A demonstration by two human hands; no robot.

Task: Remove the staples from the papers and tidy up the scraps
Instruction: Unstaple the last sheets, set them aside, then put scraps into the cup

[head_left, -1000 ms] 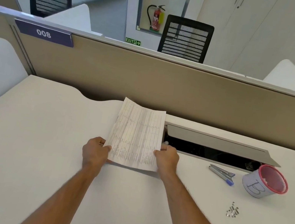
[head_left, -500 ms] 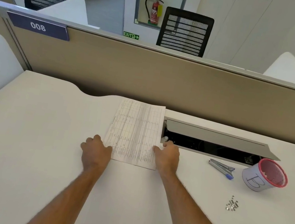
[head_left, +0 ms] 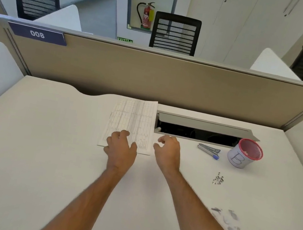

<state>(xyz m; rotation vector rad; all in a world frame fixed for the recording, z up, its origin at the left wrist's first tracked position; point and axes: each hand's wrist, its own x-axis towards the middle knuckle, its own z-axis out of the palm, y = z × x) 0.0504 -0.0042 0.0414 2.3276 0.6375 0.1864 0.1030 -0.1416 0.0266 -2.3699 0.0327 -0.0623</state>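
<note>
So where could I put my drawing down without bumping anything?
The big bare stretch of desk left of the papers is free. It's crowded on the right: staple remover, cup, loose staples and paper scraps.

Bright, even, soft light with only faint shadows. Wide-angle bending curves the lines at the frame's edges. The scraps [head_left: 229, 221] at lower right are smeared; the centre is reasonably sharp.

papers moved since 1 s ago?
Yes. The papers were held tilted up off the desk; now they lie flat beside the left end of the cable tray opening.
</note>
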